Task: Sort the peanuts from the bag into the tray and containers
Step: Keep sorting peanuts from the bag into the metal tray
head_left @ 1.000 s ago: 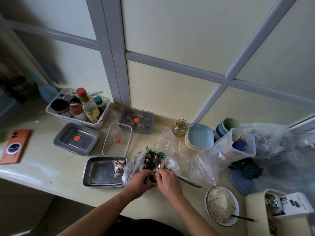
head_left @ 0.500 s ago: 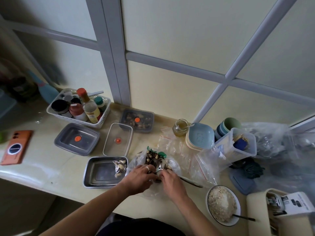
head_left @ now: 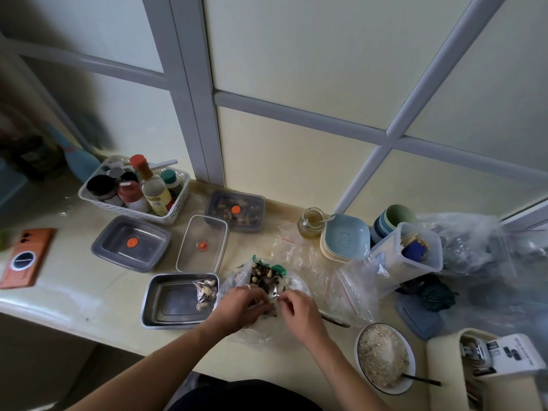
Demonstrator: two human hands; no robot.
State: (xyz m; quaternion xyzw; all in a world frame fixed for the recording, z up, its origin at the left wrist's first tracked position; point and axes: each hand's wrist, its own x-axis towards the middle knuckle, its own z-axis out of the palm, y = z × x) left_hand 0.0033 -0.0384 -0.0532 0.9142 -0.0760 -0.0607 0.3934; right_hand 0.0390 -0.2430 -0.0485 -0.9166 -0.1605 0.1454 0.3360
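A clear plastic bag (head_left: 237, 280) of mixed peanuts and dark seeds (head_left: 262, 274) lies on the counter at the front middle. My left hand (head_left: 240, 304) and my right hand (head_left: 299, 310) meet over the bag's near side, fingers curled and pinching its plastic. Left of the bag stands a steel tray (head_left: 175, 301) with a small packet of peanuts (head_left: 206, 292) at its right edge. Behind it sit a clear lidded container (head_left: 203, 244), a grey lidded container (head_left: 130, 243) and a grey container with nuts (head_left: 235, 210).
A white basket of bottles (head_left: 133, 191) stands at the back left, an orange phone (head_left: 25, 259) far left. To the right are zip bags (head_left: 332, 277), a jar (head_left: 311, 222), stacked plates (head_left: 344, 238), cups (head_left: 391, 218), a clear tub (head_left: 406, 256) and a bowl of grain (head_left: 384, 355).
Both hands have shifted slightly on the bag and now pinch it closer together near its front; the bag's top stays in place.
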